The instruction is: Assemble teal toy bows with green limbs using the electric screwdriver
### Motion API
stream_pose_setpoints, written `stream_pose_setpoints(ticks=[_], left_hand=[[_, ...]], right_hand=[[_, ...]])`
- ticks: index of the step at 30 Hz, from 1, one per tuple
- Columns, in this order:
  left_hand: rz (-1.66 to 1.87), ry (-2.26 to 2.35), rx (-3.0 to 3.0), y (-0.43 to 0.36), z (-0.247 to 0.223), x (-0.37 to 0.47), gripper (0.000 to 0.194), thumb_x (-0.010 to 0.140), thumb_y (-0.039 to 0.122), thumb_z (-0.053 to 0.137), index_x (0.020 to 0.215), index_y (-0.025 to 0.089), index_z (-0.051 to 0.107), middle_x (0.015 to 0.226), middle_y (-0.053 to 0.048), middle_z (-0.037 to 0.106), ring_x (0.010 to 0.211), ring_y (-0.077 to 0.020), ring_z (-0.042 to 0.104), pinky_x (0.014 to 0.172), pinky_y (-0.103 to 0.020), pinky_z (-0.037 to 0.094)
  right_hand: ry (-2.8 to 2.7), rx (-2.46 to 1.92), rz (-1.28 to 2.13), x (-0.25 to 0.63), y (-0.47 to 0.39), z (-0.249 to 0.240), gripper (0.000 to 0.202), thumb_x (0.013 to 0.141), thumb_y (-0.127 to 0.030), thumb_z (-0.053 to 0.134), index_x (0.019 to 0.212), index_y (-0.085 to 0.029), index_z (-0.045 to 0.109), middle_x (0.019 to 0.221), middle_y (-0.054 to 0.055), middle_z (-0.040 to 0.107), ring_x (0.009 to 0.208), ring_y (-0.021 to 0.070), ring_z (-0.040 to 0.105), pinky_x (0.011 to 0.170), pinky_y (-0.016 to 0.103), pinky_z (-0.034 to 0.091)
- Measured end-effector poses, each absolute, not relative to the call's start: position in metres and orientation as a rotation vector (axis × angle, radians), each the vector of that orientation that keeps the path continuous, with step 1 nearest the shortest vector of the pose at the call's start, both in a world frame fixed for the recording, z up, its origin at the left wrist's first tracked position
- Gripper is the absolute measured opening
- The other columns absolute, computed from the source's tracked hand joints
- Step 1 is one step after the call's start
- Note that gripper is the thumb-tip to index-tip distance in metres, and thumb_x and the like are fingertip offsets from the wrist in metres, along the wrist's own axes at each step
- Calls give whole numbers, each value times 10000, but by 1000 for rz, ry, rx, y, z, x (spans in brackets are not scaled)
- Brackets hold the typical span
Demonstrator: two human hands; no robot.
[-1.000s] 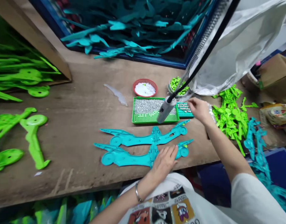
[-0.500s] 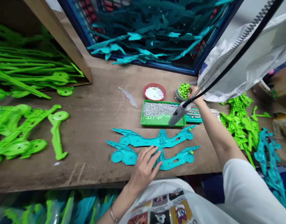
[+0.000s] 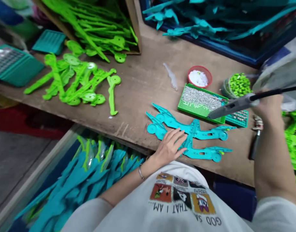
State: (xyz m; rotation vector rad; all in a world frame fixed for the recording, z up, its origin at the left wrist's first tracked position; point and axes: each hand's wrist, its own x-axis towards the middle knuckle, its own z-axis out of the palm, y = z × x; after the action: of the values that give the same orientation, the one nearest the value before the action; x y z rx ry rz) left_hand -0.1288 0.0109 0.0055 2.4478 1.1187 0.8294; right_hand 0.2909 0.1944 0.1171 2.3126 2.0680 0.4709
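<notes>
Two teal plastic parts lie one behind the other near the table's front edge, the rear one and the front one. My left hand rests on the middle of the front part, fingers spread. My right hand is at the right, behind the grey handle of a hanging tool; its fingers are mostly hidden and blurred. Close to it stands a clear bowl of small green pieces. A green tray of small metal pieces lies behind the teal parts.
A red basket holds white pieces. Long green parts are piled at left, below a cardboard box. A dark blue crate of teal parts stands behind. A black-handled tool lies at right.
The view has swung left, bringing the teal boxes and floor into sight. My right hand has left the bowl of green pieces and come nearer the hanging tool. My left hand stays on the front part.
</notes>
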Motion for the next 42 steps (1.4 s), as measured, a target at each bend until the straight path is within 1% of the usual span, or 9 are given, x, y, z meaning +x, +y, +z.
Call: stream_pose_setpoints(ticks=[2,4,7,10,14,18,36,39,42], left_hand=[[664,1153,2488,12,9,-126,719,986,518,633,1569,133,463,1639,-200,448,1570,-377,336,1259,-603,336],[546,1168,2508,14,12,-122,831,974,619,599,1615,133,391,1710,-202,321,1606,-402,241,1282,-637,252],[468,1217,2500,16,12,-115,922,944,722,560,1644,162,341,1745,-180,241,1622,-436,154,1284,-676,171],[466,1287,2477,17,8,-109,952,913,767,561,1627,165,376,1730,-173,284,1612,-479,125,1269,-705,156],[478,1318,2461,19,2,-106,855,880,753,630,1502,174,542,1625,-182,456,1557,-478,266,1265,-700,178],[506,1311,2446,20,1,-106,742,886,719,652,1405,189,618,1495,-159,574,1453,-457,411,1246,-699,219],[558,1312,2442,16,-2,-107,675,901,666,677,1399,210,652,1434,-155,630,1397,-437,467,1222,-682,267],[557,1327,2433,15,-4,-106,704,883,670,698,1415,211,644,1437,-168,630,1375,-445,487,1203,-698,286],[553,1351,2438,16,-5,-106,734,867,680,709,1425,209,643,1446,-185,627,1391,-466,481,1186,-710,304]], right_hand=[[2024,2314,54,282,144,117,118,801,-186,726,870,-244,803,792,177,758,697,256,666,651,415,421],[2127,2144,-426,252,96,119,185,769,-153,736,806,-325,794,770,131,752,689,295,682,646,442,477],[2630,1667,-938,173,57,121,298,961,-267,584,1181,-353,766,1046,105,752,953,287,731,799,453,577],[2918,1724,-938,86,69,111,328,1002,-236,543,1290,-277,696,1046,90,727,959,240,713,854,415,583],[3113,1850,-933,12,118,76,115,948,-188,610,996,-209,712,959,69,732,887,211,709,846,372,574],[3140,1767,-957,-14,143,48,152,948,-162,566,968,-201,711,970,86,740,917,216,703,867,370,561],[2902,1694,-615,-36,148,28,140,946,-165,508,1003,-231,617,911,102,704,860,264,670,768,359,529],[2946,1645,-771,-30,142,30,224,963,-151,483,1112,-237,627,1027,109,712,964,263,682,866,387,565],[3070,1556,-960,-9,121,48,316,993,-173,492,1287,-229,595,1325,145,659,1267,268,628,1070,443,537]])
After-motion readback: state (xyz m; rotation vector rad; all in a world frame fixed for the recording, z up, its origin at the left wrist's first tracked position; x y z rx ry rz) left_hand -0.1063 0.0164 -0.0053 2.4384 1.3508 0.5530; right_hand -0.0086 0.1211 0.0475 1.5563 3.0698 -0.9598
